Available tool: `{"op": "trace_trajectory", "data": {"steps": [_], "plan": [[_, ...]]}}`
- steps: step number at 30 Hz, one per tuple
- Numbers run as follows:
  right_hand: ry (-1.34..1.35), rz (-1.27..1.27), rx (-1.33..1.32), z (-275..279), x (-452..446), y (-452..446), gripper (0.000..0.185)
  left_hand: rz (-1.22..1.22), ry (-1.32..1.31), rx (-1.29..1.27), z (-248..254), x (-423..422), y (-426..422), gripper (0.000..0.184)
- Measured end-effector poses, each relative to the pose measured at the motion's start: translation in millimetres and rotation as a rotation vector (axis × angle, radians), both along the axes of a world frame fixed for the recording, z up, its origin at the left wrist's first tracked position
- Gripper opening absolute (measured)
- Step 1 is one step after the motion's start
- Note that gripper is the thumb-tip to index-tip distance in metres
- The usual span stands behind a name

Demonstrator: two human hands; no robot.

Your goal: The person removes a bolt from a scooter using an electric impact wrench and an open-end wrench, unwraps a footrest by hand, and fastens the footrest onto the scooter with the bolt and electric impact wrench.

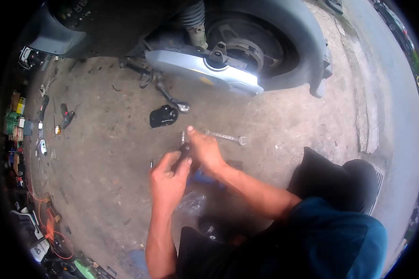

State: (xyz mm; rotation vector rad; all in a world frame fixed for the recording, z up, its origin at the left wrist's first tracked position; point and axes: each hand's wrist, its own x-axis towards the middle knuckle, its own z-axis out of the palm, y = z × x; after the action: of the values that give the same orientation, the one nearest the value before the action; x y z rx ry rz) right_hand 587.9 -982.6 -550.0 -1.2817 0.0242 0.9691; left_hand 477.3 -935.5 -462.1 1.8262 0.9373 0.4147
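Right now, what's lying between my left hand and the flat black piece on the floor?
Nothing that I can see: the head view shows only bare concrete floor between your left hand and the flat black piece.

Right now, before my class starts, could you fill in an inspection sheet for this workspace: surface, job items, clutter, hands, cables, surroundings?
Surface: stained concrete floor.
Job items: dark part with a silver end, in hand; open-end wrench, on the floor.
Clutter: red-and-black tool, at left.
Hands: left hand pinches the dark part; right hand close beside it, grip unclear.
Cables: orange cord, looped at lower left.
Surroundings: motorbike wheel ahead; road at right.
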Motion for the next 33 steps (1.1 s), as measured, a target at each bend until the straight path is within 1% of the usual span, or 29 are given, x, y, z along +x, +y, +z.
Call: {"op": "trace_trajectory", "data": {"steps": [1,2,3,6,7,10,13,16,17,20,22,26,29,32,33], "plan": [[0.027,-0.058,0.038,-3,3,1,0.054,-0.006,0.013,-0.011,2,6,0,0.032],[-0.001,-0.15,0.01,-3,4,6,0.055,-0.012,0.029,-0.021,4,10,0,0.034],[-0.007,-0.164,0.003,6,9,6,0.055,-0.066,-0.003,-0.028,6,12,-1,0.037],[-0.033,-0.212,0.047,23,23,6,0.055,-0.012,-0.018,0.063,13,9,-8,0.036],[-0.042,-0.231,0.073,27,26,8,0.055,0.027,-0.03,-0.097,20,7,-10,0.034],[-0.078,-0.075,0.176,57,28,6,0.054,0.021,0.01,-0.016,37,8,-14,0.03],[0.106,0.002,0.223,66,29,4,0.055,-0.01,0.097,0.016,39,6,-12,0.026],[0.192,0.057,0.16,52,30,3,0.056,-0.125,0.053,0.122,32,2,-14,0.024],[0.245,0.075,0.189,47,31,5,0.056,-0.144,0.048,0.124,35,3,-15,0.023],[0.271,0.048,0.217,39,32,1,0.053,-0.179,0.074,0.018,37,7,-10,0.025],[0.324,0.036,0.231,19,33,3,0.052,-0.203,0.089,-0.1,36,10,-2,0.028],[0.367,-0.008,0.192,16,35,-2,0.049,-0.197,0.134,-0.319,29,13,11,0.033],[0.346,0.048,0.179,16,36,-6,0.048,-0.211,0.113,-0.298,27,10,11,0.034],[0.375,0.078,0.232,15,31,-6,0.046,-0.219,0.125,-0.281,33,5,11,0.035],[0.397,0.095,0.248,11,29,-5,0.048,-0.227,0.141,-0.292,33,3,12,0.036]]}}
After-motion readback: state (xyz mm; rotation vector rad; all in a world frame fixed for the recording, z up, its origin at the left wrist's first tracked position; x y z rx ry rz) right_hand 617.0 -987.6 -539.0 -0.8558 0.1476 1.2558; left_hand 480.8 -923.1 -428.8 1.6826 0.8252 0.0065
